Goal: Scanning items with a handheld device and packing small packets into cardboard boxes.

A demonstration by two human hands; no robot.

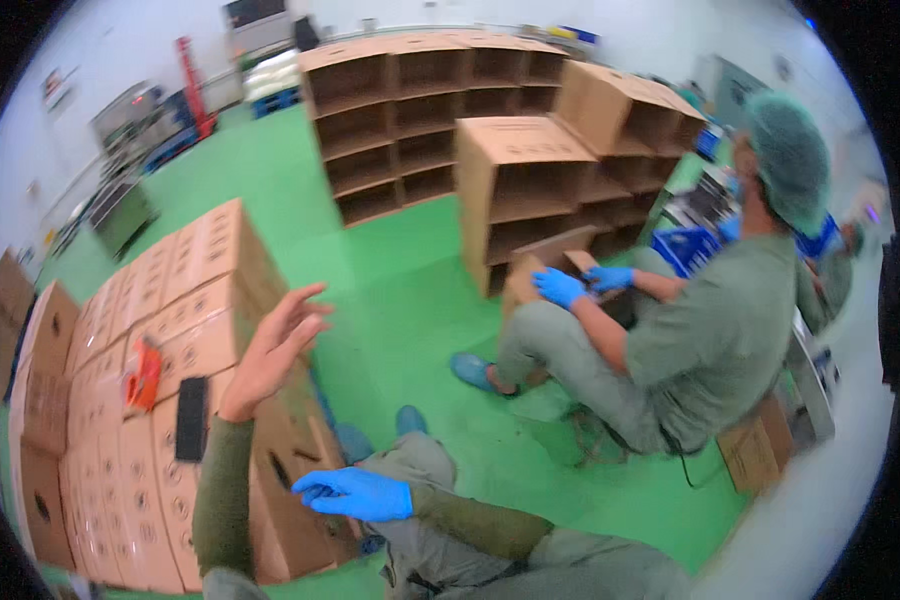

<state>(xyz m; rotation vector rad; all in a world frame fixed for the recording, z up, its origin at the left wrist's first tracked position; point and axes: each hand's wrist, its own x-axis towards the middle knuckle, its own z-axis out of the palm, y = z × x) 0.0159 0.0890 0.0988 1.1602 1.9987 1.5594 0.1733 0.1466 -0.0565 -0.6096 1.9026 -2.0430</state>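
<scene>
My left hand, bare, is raised in front of the stacked cardboard boxes. Its fingers are stretched out and slightly bent, with nothing in them. Lower down, my right hand wears a blue glove and hangs above my lap. Its fingers lie extended, and I see nothing held. On top of the boxes, left of my left wrist, a flat black rectangular thing like a phone lies beside an orange tape dispenser.
A seated co-worker in blue gloves handles an open cardboard box at the right. Open-fronted cardboard boxes stand stacked beyond the green floor. Blue crates are behind the co-worker; a metal cart is far left.
</scene>
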